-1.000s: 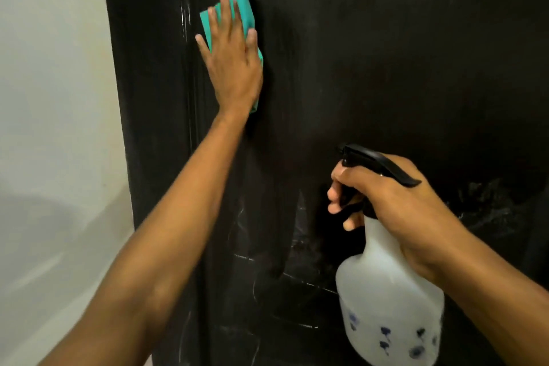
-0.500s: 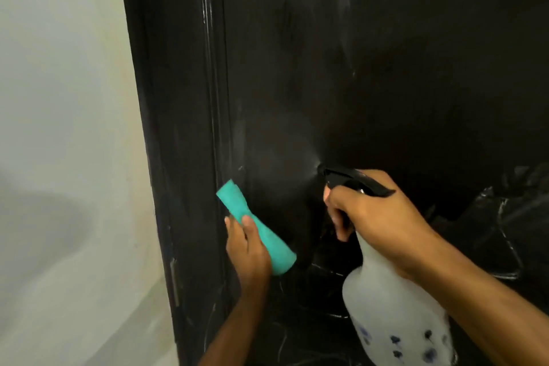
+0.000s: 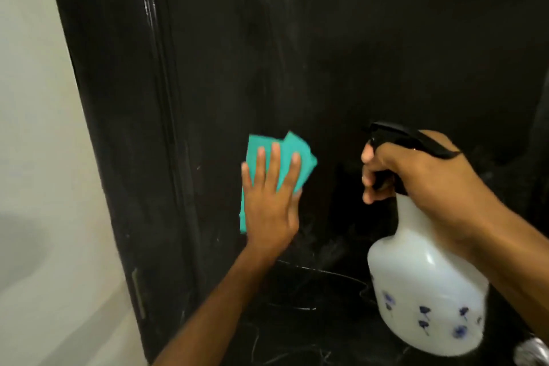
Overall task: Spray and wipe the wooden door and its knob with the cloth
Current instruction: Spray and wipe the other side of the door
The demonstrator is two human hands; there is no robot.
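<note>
The dark wooden door (image 3: 326, 53) fills most of the view, with faint wet streaks on its surface. My left hand (image 3: 269, 202) lies flat with straight fingers on a folded teal cloth (image 3: 267, 145), pressing it against the door near its left edge. My right hand (image 3: 421, 181) grips the neck and black trigger of a white spray bottle (image 3: 421, 291) with small blue flower prints, its nozzle pointing left toward the door. A shiny bit of metal (image 3: 531, 350) shows at the bottom right corner; I cannot tell whether it is the knob.
The black door frame (image 3: 118, 128) runs down the left side, with a metal strike plate (image 3: 138, 291) low on it. A pale wall (image 3: 38, 157) lies left of the frame. White scratch marks cross the lower door panel (image 3: 312, 291).
My left hand dropped with the cloth from high on the door, gripped it bunched while the bottle sprayed mist, and now presses it flat on the door a little higher and further right.
</note>
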